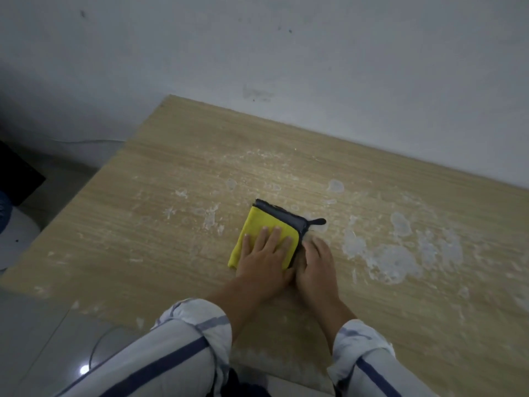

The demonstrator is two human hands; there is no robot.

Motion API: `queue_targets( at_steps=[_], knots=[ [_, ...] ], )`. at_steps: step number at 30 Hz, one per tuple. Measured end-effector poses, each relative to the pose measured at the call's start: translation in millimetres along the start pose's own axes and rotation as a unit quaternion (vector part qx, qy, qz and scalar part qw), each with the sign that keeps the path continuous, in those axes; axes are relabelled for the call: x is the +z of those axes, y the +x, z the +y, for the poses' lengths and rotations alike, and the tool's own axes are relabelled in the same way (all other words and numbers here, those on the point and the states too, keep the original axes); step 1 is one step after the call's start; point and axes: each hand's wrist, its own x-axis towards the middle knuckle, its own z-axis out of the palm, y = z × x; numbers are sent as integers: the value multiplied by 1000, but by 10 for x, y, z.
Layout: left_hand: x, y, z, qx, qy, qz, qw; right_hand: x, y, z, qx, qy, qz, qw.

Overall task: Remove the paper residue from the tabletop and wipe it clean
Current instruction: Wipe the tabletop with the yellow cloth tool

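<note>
Residue right of cloth, wall behind

1. My cloth, yellow with a dark grey underside, lay folded flat on the pale wood tabletop.
2. White paper residue sat thickest right of the cloth, with thinner flecks left of and beyond it.

cloth: 1 | hands: 2, left hand, right hand | striped sleeves: 2 | tabletop: 1
</note>
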Motion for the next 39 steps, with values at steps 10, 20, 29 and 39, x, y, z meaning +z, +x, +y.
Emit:
queue_targets(
  at_steps=[10, 20, 29, 39],
  knots=[
    [-160, -436, -883, -268, -64, 124, 953, 195, 169, -374, -97, -55, -28, 993],
    [38, -565, -489, -180, -47, 53, 981, 259, 283, -406, -104, -66, -27, 992],
    [-265, -574, -982, -321, -102, 163, 927, 501, 315, -988, -142, -51, -74, 986],
    [-348, -944, -2005, -415, -109, 136, 893, 723, 429, -1230, -106, -89, -43, 989]
  ],
)
